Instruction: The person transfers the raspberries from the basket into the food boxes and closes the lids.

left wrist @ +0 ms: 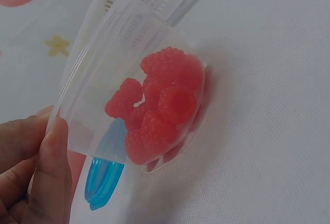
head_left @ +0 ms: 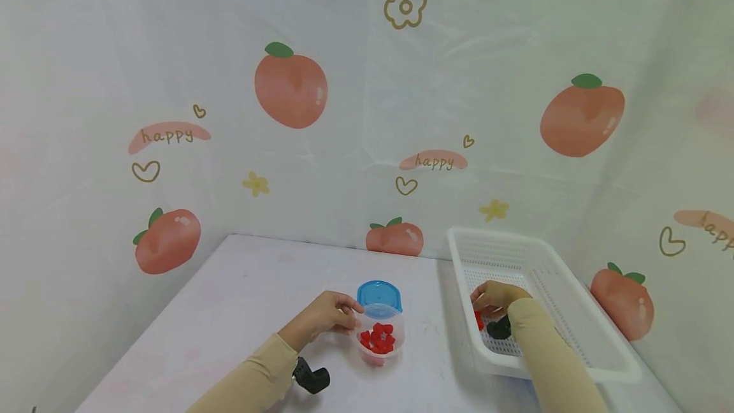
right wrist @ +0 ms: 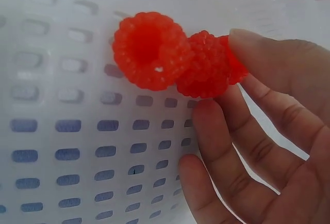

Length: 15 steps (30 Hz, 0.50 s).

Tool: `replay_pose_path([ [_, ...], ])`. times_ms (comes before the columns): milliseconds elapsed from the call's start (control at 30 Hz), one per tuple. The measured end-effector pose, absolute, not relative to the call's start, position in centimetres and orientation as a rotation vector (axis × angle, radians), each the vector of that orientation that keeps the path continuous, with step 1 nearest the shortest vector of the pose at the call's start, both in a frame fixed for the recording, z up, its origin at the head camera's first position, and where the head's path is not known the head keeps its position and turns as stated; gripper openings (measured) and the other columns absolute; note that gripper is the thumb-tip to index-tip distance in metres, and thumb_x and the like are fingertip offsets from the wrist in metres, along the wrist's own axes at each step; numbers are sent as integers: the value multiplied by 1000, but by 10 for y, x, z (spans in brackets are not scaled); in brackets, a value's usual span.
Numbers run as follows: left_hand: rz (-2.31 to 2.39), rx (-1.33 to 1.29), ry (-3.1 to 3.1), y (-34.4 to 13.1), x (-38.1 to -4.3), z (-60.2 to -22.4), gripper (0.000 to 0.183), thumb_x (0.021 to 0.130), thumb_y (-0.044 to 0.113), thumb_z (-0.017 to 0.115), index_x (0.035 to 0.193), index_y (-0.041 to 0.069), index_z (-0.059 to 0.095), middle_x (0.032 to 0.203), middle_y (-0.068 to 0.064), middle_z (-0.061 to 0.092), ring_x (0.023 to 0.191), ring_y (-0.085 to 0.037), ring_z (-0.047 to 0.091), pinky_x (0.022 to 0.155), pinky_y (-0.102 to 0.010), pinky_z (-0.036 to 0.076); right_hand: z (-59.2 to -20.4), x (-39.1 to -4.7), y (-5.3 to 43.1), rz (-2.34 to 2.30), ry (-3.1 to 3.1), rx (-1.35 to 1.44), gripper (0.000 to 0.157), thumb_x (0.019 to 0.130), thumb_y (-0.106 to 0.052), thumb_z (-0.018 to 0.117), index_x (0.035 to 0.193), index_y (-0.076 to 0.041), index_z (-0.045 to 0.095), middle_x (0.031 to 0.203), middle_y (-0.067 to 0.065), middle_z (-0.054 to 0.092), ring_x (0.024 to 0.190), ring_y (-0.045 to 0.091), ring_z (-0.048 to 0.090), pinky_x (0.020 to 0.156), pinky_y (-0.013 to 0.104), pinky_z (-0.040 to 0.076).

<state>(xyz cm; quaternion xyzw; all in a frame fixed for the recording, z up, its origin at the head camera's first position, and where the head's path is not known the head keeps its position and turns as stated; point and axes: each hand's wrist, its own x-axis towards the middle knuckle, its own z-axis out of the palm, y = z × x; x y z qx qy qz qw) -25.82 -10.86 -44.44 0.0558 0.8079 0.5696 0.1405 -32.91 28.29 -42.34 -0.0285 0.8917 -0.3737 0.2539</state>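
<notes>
My left hand [head_left: 325, 318] pinches the rim of a clear plastic tub [left wrist: 93, 79] between thumb and fingers. Several red raspberries [left wrist: 165, 100] lie at the bottom of the tub, which stands on the table. Inside a white perforated basket [head_left: 602, 368], my right hand [head_left: 497, 298] has its thumb and fingers about a raspberry [right wrist: 237, 64], partly hidden by the thumb. Against it sits a second raspberry [right wrist: 203, 72], and a hollow-ended raspberry [right wrist: 149, 51] lies beside that one, by the basket's slotted wall.
A blue lid [head_left: 378, 295] lies just behind the tub; in the left wrist view it shows below it. The basket's raised wall stands between the tub and my right hand. Dark wrist devices are at both wrists. A printed curtain [head_left: 332, 190] hangs behind the white table [head_left: 252, 292].
</notes>
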Motion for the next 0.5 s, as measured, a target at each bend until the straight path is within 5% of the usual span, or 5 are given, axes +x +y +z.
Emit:
replay_pose_path([
  [500, 1654, 162, 2314, -108, -259, -446, 22, 82, 3, 74, 103, 1, 69, 79, -7, 61, 64, -13, 64, 65, -27, 59, -419, -330, 285, -1078, 2493, -64, 21, 82, -2, 63, 101, 4, 63, 83, 2, 68, 78, 14, 62, 75, 34, 55],
])
